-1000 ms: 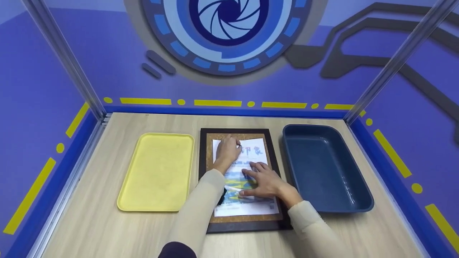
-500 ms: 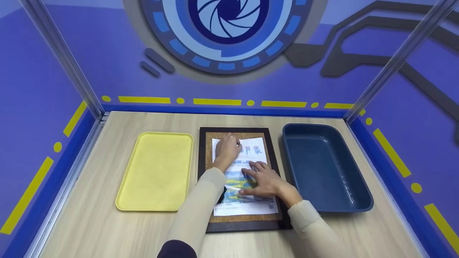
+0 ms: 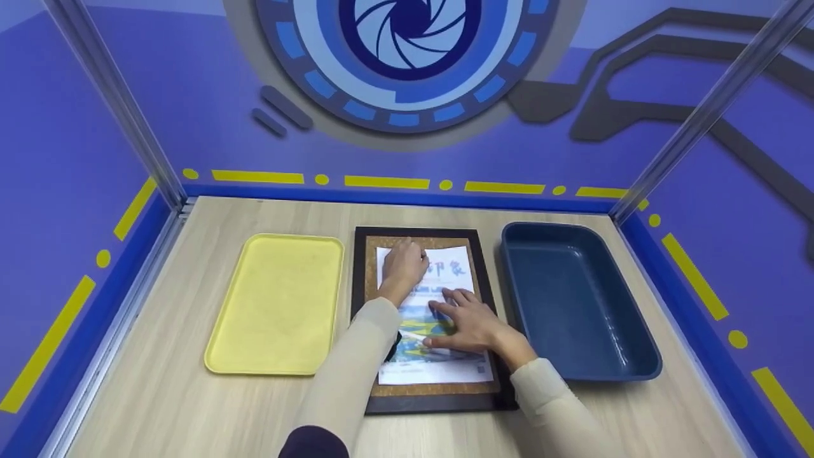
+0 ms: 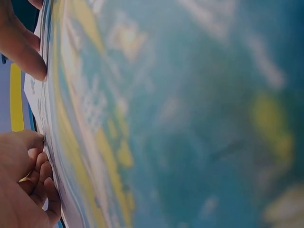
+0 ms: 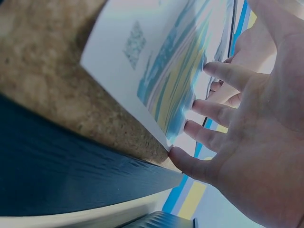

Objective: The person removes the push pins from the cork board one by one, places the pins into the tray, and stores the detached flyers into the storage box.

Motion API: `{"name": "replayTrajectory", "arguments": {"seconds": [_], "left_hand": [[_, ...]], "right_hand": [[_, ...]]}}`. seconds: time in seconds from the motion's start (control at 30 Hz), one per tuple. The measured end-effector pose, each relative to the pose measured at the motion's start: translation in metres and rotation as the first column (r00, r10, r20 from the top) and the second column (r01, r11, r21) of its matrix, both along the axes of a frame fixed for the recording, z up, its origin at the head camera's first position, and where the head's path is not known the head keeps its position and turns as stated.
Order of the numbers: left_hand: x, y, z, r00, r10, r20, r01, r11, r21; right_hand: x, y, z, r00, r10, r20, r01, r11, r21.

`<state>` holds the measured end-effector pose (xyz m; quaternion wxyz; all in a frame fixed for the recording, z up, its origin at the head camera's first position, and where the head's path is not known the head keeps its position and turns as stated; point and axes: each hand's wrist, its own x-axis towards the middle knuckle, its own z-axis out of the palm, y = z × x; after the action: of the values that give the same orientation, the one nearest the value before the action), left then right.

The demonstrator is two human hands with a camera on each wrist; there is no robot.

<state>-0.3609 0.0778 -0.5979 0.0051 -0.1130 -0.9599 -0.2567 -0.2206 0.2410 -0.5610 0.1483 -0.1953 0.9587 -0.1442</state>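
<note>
A printed poster (image 3: 439, 372), blue and yellow with characters at its top, lies on a cork board (image 3: 439, 388) in a black frame (image 3: 439, 404). My left hand (image 3: 405, 264) rests on the poster's upper left with its fingers curled. In the left wrist view its thumb tip (image 4: 39, 139) touches the paper; whether something small is hidden under it cannot be told. My right hand (image 3: 474, 323) presses the poster's middle right, fingers spread. The right wrist view shows its fingertips (image 5: 189, 127) on the sheet near a side edge.
Left of the board a shallow yellow tray (image 3: 276, 305) lies on the wooden table (image 3: 159, 356). A deep dark blue bin (image 3: 575, 299) stands to the right, near the right hand's wrist. Blue panels (image 3: 407, 152) close off the back and both sides.
Both hands stay where they were on the poster. Only the head view shifts slightly.
</note>
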Motion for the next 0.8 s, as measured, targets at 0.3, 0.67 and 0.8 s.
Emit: {"name": "replayTrajectory", "arguments": {"seconds": [0.3, 0.67, 0.8], "left_hand": [[-0.0024, 0.0021, 0.0024, 1.000, 0.004, -0.022, -0.003, 1.000, 0.031], [-0.0038, -0.0053, 0.0036, 0.999, -0.039, 0.023, 0.039, 0.999, 0.014], [-0.0041, -0.0039, 0.0017, 0.998, -0.053, 0.019, 0.052, 0.998, 0.026]], "right_hand": [[-0.0002, 0.0040, 0.0044, 1.000, 0.004, 0.002, -0.004, 1.000, 0.008], [-0.0011, -0.0005, 0.0034, 1.000, 0.010, 0.028, -0.011, 1.000, 0.015], [0.0006, 0.0013, 0.0019, 0.999, -0.004, 0.034, 0.003, 1.000, 0.011]]}}
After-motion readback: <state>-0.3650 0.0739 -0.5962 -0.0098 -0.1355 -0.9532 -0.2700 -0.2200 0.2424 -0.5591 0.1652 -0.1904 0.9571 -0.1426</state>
